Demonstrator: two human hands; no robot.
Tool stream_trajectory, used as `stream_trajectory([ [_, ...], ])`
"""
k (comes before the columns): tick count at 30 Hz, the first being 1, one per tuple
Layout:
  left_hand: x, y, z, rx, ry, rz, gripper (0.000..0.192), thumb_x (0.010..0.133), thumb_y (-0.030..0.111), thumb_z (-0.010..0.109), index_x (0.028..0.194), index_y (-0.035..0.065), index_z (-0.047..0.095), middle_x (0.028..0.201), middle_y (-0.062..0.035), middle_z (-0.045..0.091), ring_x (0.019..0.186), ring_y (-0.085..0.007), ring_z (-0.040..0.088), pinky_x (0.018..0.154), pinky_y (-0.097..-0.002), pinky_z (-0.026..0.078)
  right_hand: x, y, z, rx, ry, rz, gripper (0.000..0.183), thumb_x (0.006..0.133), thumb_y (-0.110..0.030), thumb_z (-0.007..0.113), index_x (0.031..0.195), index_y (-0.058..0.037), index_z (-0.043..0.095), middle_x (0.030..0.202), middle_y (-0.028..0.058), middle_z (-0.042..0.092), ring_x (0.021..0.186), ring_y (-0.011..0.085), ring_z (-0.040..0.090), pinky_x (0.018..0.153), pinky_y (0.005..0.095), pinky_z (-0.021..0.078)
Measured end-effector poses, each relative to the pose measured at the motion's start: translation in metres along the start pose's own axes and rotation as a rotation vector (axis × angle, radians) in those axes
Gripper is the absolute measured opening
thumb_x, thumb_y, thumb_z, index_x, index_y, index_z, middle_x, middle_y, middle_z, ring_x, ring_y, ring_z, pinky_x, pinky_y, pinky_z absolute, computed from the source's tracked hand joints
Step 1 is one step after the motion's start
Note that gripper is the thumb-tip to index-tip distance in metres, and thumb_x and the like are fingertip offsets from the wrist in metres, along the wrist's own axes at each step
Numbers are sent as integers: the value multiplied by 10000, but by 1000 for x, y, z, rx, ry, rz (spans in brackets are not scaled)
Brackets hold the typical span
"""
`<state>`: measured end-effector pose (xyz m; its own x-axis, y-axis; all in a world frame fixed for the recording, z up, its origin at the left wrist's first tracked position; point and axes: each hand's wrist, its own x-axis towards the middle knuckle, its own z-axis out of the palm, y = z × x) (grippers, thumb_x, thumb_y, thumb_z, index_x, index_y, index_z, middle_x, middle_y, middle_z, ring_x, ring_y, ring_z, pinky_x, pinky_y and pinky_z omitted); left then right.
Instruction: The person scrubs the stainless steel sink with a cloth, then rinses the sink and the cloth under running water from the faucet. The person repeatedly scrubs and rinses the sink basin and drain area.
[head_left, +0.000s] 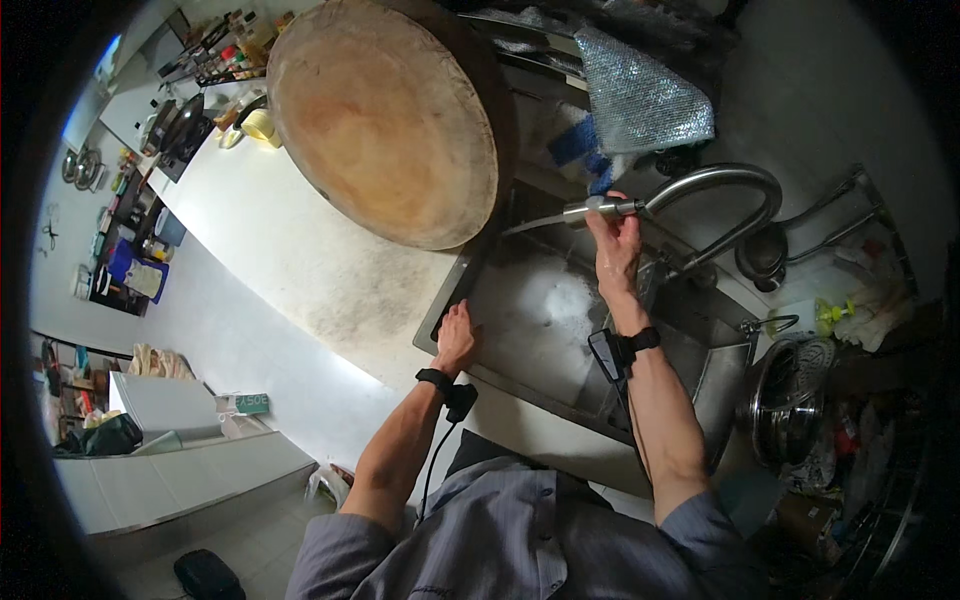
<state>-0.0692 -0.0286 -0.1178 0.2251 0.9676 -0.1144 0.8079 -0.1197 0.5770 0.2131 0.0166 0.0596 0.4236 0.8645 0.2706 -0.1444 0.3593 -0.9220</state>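
Observation:
My right hand (619, 251) grips the metal spray head (589, 211) of a curved gooseneck faucet (750, 176). A stream of water (534, 223) runs leftward from its nozzle. Below lies a steel sink (491, 367) whose near basin holds cloudy water with white foam (566, 300). My left hand (456, 337) rests at the sink's left rim, fingers close together; whether they grip the rim is hidden. Beyond it, a large, thick round wooden chopping block (382, 127) stands tilted, its lower edge by the sink corner. Both wrists wear black straps with small devices.
A pale countertop (360, 300) extends left, with a yellow container (260, 126) and a wok (184, 124) farther off. Behind the faucet hangs a silvery quilted sheet (645, 94) near a blue cloth (577, 146). Metal bowls (787, 405) and a strainer (763, 247) stand at right.

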Motion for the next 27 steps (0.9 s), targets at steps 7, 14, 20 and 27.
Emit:
stream_trajectory([
  [7,-3,3,-2,-43,65,0,603,893,136,598,1443,-23,409,1332,-268,537,1217,-439,548,1013,-504,474,-14,-9,4,34,-49,76,500,941,-241,757,1341,-60,518,1149,24,596,1073,151,557,1000,326,439],
  [14,-8,17,-18,-20,159,147,565,886,108,577,1406,-65,442,1388,-278,506,1283,-431,500,1096,-490,408,-16,-8,5,113,-44,125,506,937,-248,763,1346,-69,525,1186,31,609,1130,148,558,1025,328,437],
  [20,24,29,-29,218,239,348,687,851,68,563,1491,-74,357,1546,-276,373,1450,-433,332,1205,-509,268,-17,-6,2,91,-20,119,493,937,-231,762,1339,-67,530,1177,23,604,1110,136,554,1010,316,437],
  [27,58,2,-2,245,123,524,734,825,68,562,1509,-73,337,1505,-304,429,1420,-429,407,1190,-459,323,-18,-6,4,32,-71,71,474,957,-251,736,1330,-45,527,1140,15,592,1070,126,541,979,307,435],
])
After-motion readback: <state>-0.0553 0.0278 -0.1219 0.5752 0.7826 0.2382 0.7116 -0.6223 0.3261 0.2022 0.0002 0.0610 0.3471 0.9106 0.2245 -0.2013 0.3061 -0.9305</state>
